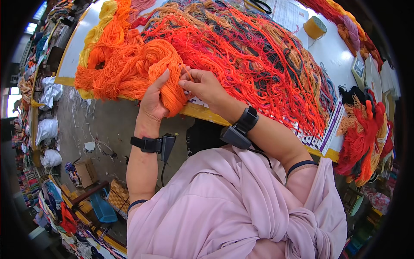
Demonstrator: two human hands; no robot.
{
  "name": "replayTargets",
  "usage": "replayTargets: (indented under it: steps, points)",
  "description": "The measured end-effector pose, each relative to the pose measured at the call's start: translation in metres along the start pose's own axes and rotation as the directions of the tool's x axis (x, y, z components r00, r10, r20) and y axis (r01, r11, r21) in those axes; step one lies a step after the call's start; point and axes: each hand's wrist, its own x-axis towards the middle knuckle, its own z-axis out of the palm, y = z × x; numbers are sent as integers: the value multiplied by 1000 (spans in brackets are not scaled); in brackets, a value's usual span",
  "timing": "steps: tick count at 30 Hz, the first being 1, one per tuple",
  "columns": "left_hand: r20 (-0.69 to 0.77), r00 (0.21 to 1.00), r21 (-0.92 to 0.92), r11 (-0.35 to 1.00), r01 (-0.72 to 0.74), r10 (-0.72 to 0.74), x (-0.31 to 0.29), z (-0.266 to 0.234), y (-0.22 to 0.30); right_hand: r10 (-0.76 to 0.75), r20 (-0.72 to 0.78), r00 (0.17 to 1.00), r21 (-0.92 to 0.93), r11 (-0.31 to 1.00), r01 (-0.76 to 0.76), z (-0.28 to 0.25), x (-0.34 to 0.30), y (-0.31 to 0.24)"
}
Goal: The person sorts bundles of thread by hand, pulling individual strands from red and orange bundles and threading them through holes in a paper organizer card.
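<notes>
A thick, looped skein of orange yarn point(160, 58) bulges up near the table's front edge. Wrapped around its near side is my left hand point(154, 96), thumb lying on the strands and fingers hidden behind them. My right hand point(206, 87) is closed in a pinch at the skein's right side, with a few orange strands at the fingertips. Left of the skein spreads more loose orange yarn point(114, 71), beside a yellow hank point(95, 39). A wide tangle of red, tan and dark yarn point(254, 73) covers the table to the right.
The white table point(334, 56) has a yellow edge. On it are a yellow spool point(315, 28), black-handled scissors point(260, 5), printed papers and a small grey device point(358, 69). Mixed yarn point(362, 138) hangs off the right end. A blue plastic chair point(102, 207) stands lower left.
</notes>
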Motion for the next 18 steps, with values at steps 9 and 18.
replayTargets:
  steps: [9, 18]
  points:
    - [-92, 974, 230, 956, -181, 206, -6, 2, -7, -13, 49, 999, 15, 1000, 12, -15, -13, -5]
    - [-102, 977, 280, 948, -151, 185, -3, -1, -8, -15, 93, 996, 111, 994, 5, -21, -16, 2]
